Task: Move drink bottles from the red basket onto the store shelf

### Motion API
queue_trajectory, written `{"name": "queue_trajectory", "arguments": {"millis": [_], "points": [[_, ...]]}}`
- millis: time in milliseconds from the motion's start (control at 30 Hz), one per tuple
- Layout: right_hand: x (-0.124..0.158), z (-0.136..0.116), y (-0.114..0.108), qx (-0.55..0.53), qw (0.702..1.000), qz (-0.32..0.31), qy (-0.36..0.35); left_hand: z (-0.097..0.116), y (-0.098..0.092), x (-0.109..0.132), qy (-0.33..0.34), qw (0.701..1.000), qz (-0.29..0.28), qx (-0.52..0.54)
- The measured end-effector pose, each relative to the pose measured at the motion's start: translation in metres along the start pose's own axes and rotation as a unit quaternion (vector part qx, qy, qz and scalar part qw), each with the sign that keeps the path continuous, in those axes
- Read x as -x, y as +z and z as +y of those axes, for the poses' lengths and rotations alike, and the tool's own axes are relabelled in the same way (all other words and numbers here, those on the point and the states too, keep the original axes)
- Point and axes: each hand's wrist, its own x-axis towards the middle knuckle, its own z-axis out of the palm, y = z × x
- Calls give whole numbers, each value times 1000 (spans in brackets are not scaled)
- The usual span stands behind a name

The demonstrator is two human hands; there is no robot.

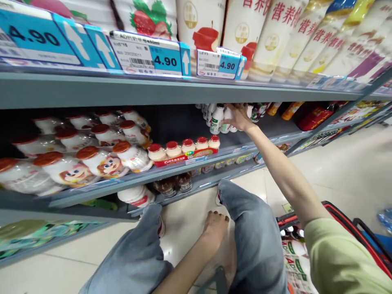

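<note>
My right hand point(239, 117) reaches onto the middle shelf and is closed around small white AD drink bottles in the front row. Its thumb crosses one bottle's side; the other fingers are partly hidden. Just left of it stands a white AD drink bottle point(217, 119) with a black cap and green label, upright. More bottles like it stand behind, in the dark of the shelf. My left hand point(216, 228) hangs between my knees, back up, fingers curled into a loose fist with nothing seen in it.
A red-trayed pack of small red-capped bottles point(185, 151) sits at the shelf's front lip, beside larger orange-capped bottles point(107, 161). Overhead, the upper shelf edge point(171, 92) runs close above my right hand. A black-and-red shopping basket point(329, 208) holding wrapped bottles stands at my right.
</note>
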Motion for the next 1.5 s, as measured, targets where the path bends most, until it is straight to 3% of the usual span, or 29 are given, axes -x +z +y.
{"name": "queue_trajectory", "arguments": {"millis": [200,400,533,633,733,800,867,900,967,1067,1200,1267,1367,1500], "points": [[1,-2,-1,-1,1000,-5,6,2,1,-1,6,1000,-9,-5],[1,-13,-4,28,999,-29,32,-3,-11,8,-7,1000,-15,-22],[33,-23,-24,52,997,-18,45,-9,-23,18,-8,999,-24,-44],[94,-12,-56,52,998,-31,8,-10,-30,25,-7,998,-20,-58],[185,17,-94,42,995,-87,13,-8,-31,31,9,998,-11,-62],[257,43,-116,27,993,-92,75,-6,-28,35,18,998,-8,-62],[330,65,-130,-9,978,-89,190,-4,-24,38,22,998,-11,-64],[366,73,-135,-38,956,-91,276,-3,-22,39,22,997,-14,-66],[431,79,-138,-128,858,-82,491,-2,-18,39,19,997,-23,-73],[509,61,-134,-176,782,-97,590,-1,-14,37,12,995,-37,-89],[579,2,-114,-278,688,-121,659,0,-12,31,12,993,-56,-102],[604,-25,-99,-308,668,-123,666,1,-11,27,15,993,-60,-103],[627,-47,-78,-318,674,-119,656,5,-9,24,20,993,-62,-97],[636,-47,-62,-320,696,-123,631,10,-7,23,28,995,-53,-80]]}}
